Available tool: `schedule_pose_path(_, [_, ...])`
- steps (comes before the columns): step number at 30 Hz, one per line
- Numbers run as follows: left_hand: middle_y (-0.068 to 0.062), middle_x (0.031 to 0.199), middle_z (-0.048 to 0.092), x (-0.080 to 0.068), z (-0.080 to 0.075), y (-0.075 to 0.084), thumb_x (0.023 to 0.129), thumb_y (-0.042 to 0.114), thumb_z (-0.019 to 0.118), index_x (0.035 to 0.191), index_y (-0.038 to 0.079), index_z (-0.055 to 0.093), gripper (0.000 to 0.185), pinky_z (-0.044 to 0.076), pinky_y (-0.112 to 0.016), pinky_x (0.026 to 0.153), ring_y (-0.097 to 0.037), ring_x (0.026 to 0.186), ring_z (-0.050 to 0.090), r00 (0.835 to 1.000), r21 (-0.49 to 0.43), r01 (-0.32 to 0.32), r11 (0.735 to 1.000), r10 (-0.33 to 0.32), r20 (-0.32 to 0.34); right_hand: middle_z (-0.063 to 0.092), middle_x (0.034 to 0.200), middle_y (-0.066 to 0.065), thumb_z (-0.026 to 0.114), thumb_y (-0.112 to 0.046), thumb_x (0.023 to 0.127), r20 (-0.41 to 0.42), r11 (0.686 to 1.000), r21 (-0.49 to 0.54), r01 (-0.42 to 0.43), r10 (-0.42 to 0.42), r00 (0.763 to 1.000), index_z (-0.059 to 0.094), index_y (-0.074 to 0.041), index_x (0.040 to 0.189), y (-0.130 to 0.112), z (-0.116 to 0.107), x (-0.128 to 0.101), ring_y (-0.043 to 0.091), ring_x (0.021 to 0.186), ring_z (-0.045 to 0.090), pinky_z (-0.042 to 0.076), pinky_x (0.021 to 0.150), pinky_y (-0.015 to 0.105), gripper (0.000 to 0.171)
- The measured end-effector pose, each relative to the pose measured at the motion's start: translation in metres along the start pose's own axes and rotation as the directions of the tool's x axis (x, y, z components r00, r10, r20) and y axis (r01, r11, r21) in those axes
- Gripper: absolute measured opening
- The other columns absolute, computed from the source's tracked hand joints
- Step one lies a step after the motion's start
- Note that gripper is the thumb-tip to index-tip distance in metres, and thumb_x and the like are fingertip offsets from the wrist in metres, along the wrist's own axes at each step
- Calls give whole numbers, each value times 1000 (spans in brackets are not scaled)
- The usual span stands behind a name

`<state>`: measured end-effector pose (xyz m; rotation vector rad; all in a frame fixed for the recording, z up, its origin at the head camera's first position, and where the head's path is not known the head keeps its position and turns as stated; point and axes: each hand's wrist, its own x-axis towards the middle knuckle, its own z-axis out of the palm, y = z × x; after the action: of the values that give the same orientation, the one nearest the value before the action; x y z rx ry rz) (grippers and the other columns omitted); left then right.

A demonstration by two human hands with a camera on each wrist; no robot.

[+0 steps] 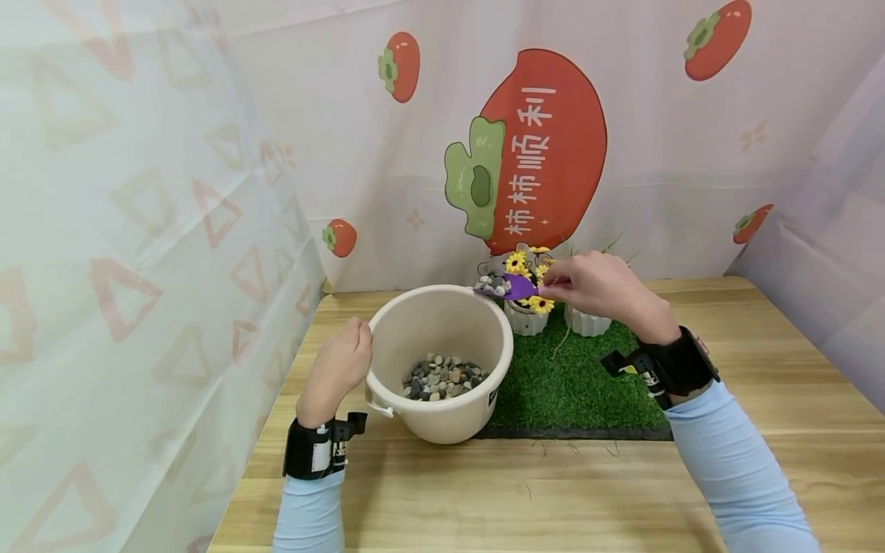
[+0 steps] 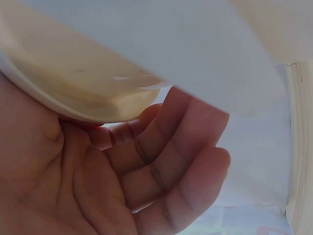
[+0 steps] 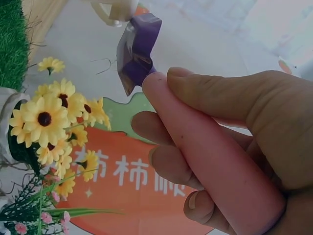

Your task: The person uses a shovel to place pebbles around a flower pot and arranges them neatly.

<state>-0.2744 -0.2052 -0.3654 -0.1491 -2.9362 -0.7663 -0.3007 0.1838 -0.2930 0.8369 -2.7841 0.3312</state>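
While the left hand (image 1: 336, 367) is curled round the rim of a cream bucket (image 1: 439, 361) on the bench (image 1: 588, 491), its fingers (image 2: 161, 161) seen wrapped under the lip, a purple scoop (image 1: 515, 286) is pinched by the right hand (image 1: 598, 288) just above the bucket's far edge. Small stones (image 1: 492, 283) are carried on the scoop; more pebbles (image 1: 442, 376) lie in the bucket bottom. Two white pots, one with yellow flowers (image 1: 525, 269), are stood on a green grass mat (image 1: 574, 384) just beside the bucket
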Motion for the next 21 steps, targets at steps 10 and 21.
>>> schedule_pose_path(10, [-13, 81, 57, 0, 1, 1, 105, 29, 24, 104, 5, 52, 36, 42, -33, 59, -26, 70, 57, 1000, -6, 5, 1000, -5, -16, 68, 88, -1, 64, -27, 96, 10, 999, 2, -47, 47, 999, 72, -17, 105, 9, 5, -5, 11, 72, 57, 45, 71, 32, 16])
schedule_pose_path(21, [-13, 84, 58, -1, 2, 0, 106, 30, 23, 107, 5, 52, 39, 43, -33, 61, -26, 74, 58, 1000, -7, 3, 1000, -3, -4, 68, 87, -2, 64, -26, 95, 16, 999, 28, -46, 45, 999, 73, -17, 103, 13, 22, -8, 9, 72, 57, 45, 72, 31, 15])
